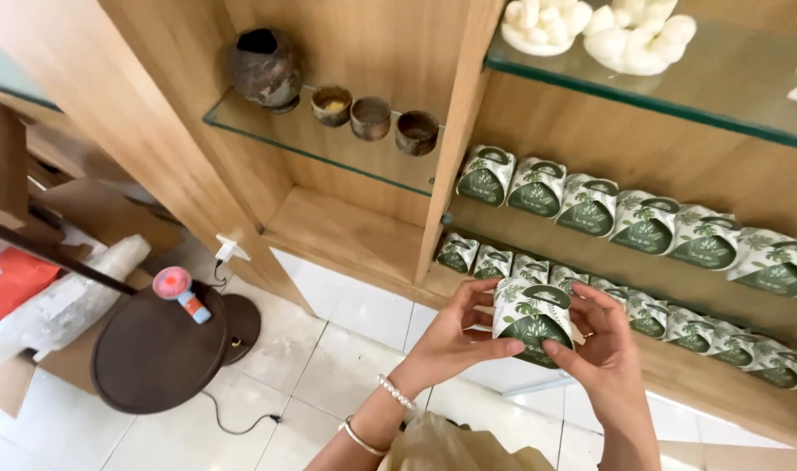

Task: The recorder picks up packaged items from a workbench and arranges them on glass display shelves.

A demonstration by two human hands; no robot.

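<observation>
Both my hands hold one small white box with green leaf print and a dark green oval label (533,319) in front of the lower shelf. My left hand (458,338) grips its left side and bottom, thumb under the label. My right hand (597,342) pinches its right side. Behind it, a row of like boxes (677,323) stands on the lower wooden shelf, and another row (643,223) lines the shelf above.
A glass shelf (267,131) carries a dark brown vase (266,68) and three small brown cups (370,118). White shell-like pieces (625,35) sit on an upper glass shelf. A round dark stool (158,353) with a pink handheld fan (178,290) stands on the tiled floor, left.
</observation>
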